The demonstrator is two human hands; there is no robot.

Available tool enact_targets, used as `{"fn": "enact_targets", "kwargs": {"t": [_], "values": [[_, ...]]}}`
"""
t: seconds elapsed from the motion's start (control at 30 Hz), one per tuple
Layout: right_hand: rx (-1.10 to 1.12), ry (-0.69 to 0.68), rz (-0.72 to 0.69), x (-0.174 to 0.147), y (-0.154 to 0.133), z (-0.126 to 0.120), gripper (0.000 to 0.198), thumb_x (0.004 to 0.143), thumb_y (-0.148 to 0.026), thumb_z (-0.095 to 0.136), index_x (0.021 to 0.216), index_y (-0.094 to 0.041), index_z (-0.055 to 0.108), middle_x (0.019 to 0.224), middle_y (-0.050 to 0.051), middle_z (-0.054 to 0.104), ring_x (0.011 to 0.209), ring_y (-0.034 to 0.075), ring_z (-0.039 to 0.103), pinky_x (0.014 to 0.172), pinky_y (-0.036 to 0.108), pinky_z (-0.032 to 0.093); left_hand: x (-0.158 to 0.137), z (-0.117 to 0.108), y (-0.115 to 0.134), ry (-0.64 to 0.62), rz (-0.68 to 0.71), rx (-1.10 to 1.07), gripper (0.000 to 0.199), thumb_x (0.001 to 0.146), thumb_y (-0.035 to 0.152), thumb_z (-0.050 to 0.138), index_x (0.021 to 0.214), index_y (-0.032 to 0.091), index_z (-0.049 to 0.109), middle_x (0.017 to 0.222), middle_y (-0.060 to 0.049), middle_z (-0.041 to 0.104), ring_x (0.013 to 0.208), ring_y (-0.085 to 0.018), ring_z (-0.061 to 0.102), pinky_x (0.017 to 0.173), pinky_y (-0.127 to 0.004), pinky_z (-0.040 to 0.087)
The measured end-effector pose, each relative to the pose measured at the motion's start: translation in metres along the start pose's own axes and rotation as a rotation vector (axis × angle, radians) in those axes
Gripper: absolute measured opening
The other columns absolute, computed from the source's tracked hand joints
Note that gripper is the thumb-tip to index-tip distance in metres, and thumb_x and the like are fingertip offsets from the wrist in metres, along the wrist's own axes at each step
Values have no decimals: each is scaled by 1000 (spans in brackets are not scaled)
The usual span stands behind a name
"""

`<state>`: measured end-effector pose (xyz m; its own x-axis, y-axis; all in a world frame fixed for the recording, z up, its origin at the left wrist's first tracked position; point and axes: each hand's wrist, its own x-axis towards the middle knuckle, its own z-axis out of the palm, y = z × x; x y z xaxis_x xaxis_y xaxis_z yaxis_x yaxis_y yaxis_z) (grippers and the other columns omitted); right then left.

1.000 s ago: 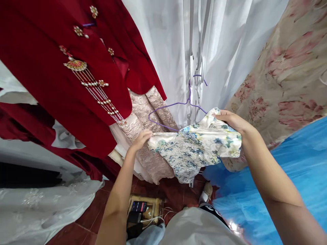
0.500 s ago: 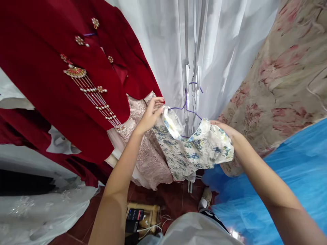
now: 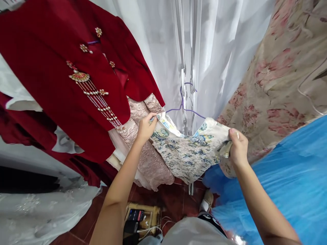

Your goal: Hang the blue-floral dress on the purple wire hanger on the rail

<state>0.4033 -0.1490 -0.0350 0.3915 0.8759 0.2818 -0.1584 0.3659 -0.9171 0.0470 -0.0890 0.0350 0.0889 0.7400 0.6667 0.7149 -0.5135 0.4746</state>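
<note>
A white top with a blue and yellow floral pattern [image 3: 186, 153] hangs on a thin purple hanger [image 3: 182, 106] in front of me. My left hand [image 3: 147, 127] pinches the top's shoulder on the left side, near the neckline. On the other side, my right hand [image 3: 238, 144] is closed on the right shoulder and sleeve edge, which is bunched at the fingers. The cloth is spread between both hands. The hanger's hook is caught on a white metal rack [image 3: 187, 85]; its lower part is hidden inside the top.
To the left hang a red jacket [image 3: 107, 71] with beaded ornaments and a pink brocade garment [image 3: 148, 156]. A beige floral garment [image 3: 270, 85] and blue tulle [image 3: 278, 183] are on the right. Below, a bamboo stool [image 3: 153, 217] carries a phone [image 3: 136, 215] and cables.
My right hand has come out from behind the right shoulder and now grips its outer edge, pulling the cloth flatter. My left hand has shifted slightly down and left.
</note>
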Motion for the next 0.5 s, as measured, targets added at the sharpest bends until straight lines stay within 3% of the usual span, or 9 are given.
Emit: {"fn": "enact_targets", "kwargs": {"t": [0.13, 0.27, 0.37, 0.5], "values": [[-79, -138, -118, 7, -36, 29, 47, 84, -65, 66, 66, -24, 50, 61, -2, 42, 56, 15, 40, 53, 26, 35, 2, -15, 6, 67, 15, -43, 26, 92, 19, 49, 110, 19, 67, 109, -6, 73, 103, -21, 66, 94, -32, 50], [-161, -283, -168, -15, -49, 60, 58, 87, -71, 56, 62, -24, 36, 60, -3, 31, 57, 15, 30, 53, 27, 29, -17, -18, -11, 110, -68, -163, 22, 90, 27, 51, 105, 19, 65, 109, -7, 71, 103, -21, 65, 94, -32, 51], [-176, -394, -137, -49, -34, 69, 59, 90, -73, 51, 61, -23, 34, 61, -3, 30, 58, 14, 30, 54, 27, 30, -57, -3, -30, 165, -221, -261, 21, 86, 34, 51, 95, 20, 63, 98, -6, 70, 97, -22, 65, 90, -34, 51], [-138, -446, -69, -98, -5, 53, 54, 96, -63, 48, 63, -23, 35, 62, -3, 34, 58, 15, 32, 55, 27, 32, -110, 40, -43, 164, -441, -342, 28, 88, 43, 42, 87, 21, 59, 93, -6, 66, 93, -24, 62, 85, -36, 51]]}}
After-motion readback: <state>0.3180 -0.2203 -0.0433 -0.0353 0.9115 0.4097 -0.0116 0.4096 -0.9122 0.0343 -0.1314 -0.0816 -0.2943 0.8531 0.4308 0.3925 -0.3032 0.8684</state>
